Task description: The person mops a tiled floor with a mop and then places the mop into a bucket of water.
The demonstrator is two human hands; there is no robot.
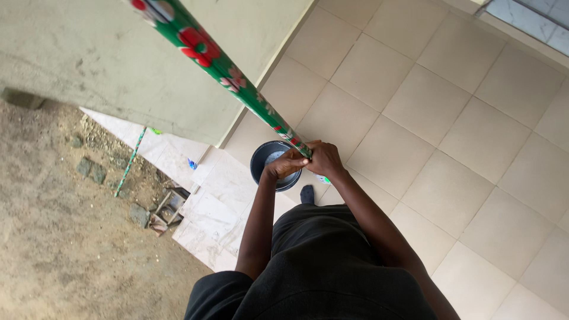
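A long green stick (228,74) patterned with red and white flowers runs from the top left down to my hands. My left hand (284,165) and my right hand (324,157) are both closed around its lower end, side by side. Just below the hands, a dark round bucket (262,161) with some water in it stands on the floor. My dark clothing fills the bottom of the view, and one foot in a dark sock (307,193) shows under the hands.
Beige floor tiles (438,112) spread to the right. A greenish wall (118,65) stands at the upper left. White marble-like slabs (213,207) edge bare dirt ground (59,237) with stones, scrap pieces and another green stick (129,163).
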